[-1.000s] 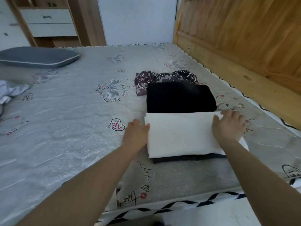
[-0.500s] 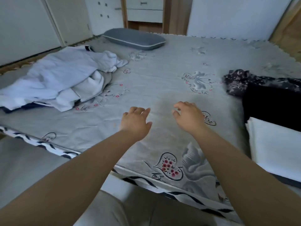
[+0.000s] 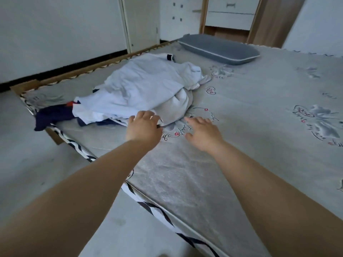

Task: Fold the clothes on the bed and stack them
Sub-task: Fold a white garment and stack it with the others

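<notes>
Head view: an unfolded heap of pale clothes (image 3: pixel 144 89) with a dark navy garment (image 3: pixel 53 115) beneath lies near the left edge of the bed (image 3: pixel 241 145). The left hand (image 3: pixel 143 126), fingers relaxed and holding nothing, touches the heap's near edge; the right hand (image 3: pixel 203 133) hovers beside it, fingers spread. No folded stack is visible here, so this heap remains to be folded.

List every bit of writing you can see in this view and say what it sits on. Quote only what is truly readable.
None of the writing can be read for certain.
Cursive script printed on the grey mattress cover, beside the right hand: stylised and blurred, not readable.
More of the same script by the flower print to the right: not readable.
Small dark print on the pale garment topping the clothes pile: too small.
</notes>
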